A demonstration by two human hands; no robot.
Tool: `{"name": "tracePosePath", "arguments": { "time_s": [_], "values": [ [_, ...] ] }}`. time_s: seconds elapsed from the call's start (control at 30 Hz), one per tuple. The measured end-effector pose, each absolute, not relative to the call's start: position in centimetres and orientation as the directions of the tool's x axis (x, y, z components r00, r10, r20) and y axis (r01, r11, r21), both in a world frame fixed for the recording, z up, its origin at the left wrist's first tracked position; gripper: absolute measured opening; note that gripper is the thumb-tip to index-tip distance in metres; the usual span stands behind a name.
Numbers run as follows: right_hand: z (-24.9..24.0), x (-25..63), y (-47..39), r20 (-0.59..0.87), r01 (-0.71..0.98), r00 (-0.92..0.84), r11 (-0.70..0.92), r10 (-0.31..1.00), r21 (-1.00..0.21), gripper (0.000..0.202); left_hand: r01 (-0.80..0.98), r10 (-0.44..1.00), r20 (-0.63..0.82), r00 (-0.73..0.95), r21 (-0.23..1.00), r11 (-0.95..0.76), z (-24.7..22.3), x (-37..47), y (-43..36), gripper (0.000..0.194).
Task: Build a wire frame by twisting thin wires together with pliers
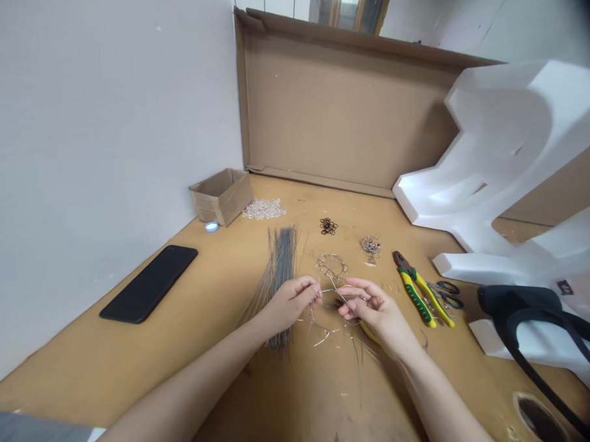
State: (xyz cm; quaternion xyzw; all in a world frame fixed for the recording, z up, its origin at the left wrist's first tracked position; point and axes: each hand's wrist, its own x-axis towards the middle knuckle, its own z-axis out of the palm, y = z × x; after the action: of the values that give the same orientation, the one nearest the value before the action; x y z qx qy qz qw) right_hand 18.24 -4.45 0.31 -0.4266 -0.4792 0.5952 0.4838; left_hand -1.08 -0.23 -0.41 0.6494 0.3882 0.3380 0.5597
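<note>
A thin silvery wire ring [315, 316] is stretched between my two hands above the table. My left hand [298, 296] pinches its left side with closed fingertips. On the other side, my right hand [367, 306] has its thumb and forefinger closed on the wire, the other fingers loosely curled. Beneath my left hand lies a thick bundle of straight grey wires [283, 254]. Just beyond my hands rests a coiled wire ring [331, 265]. A yellow handle [369, 332] shows partly under my right hand; the rest of that tool is hidden.
Yellow-green pliers [415, 290] and dark-handled scissors [449, 294] lie right. Farther back are black rings [328, 226], a small wire heap [371, 244], clear beads [264, 208] and a cardboard box [221, 197]. A black phone [150, 284] lies left; white foam [501, 140] stands right.
</note>
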Motion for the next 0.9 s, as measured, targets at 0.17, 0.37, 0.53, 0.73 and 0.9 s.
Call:
{"name": "tracePosePath", "arguments": {
  "time_s": [0.17, 0.37, 0.53, 0.73, 0.9],
  "values": [
    [0.6, 18.3, -4.4, -0.048, -0.213, -0.198, -0.091, 0.979, -0.973, 0.042, 0.051, 0.867, -0.025, 0.498, 0.999, -0.001, -0.4, -1.4, 0.1, 0.028],
    [0.8, 18.6, -4.2, -0.043, -0.265, -0.197, -0.095, 0.98, -0.96, 0.038, 0.02, 0.871, -0.048, 0.488, 0.999, 0.044, 0.9, -2.5, 0.7, 0.031],
    [0.0, 18.9, -3.7, -0.064, -0.264, -0.151, -0.102, 0.986, -0.959, 0.03, 0.017, 0.871, -0.039, 0.49, 0.999, 0.035, 1.7, -3.0, 0.7, 0.031],
    [-1.5, 18.9, -3.4, 0.003, 0.468, -0.087, 0.044, 0.996, -0.883, 0.022, -0.065, 0.906, 0.01, 0.424, 0.998, 0.019, 2.4, -3.7, 1.0, 0.027],
    [1.1, 18.9, -3.4, 0.035, 0.918, -0.257, 0.256, 0.966, -0.304, 0.021, -0.103, 0.923, 0.043, 0.383, 0.995, -0.003, 2.4, -4.3, 1.6, 0.025]
  ]
}}
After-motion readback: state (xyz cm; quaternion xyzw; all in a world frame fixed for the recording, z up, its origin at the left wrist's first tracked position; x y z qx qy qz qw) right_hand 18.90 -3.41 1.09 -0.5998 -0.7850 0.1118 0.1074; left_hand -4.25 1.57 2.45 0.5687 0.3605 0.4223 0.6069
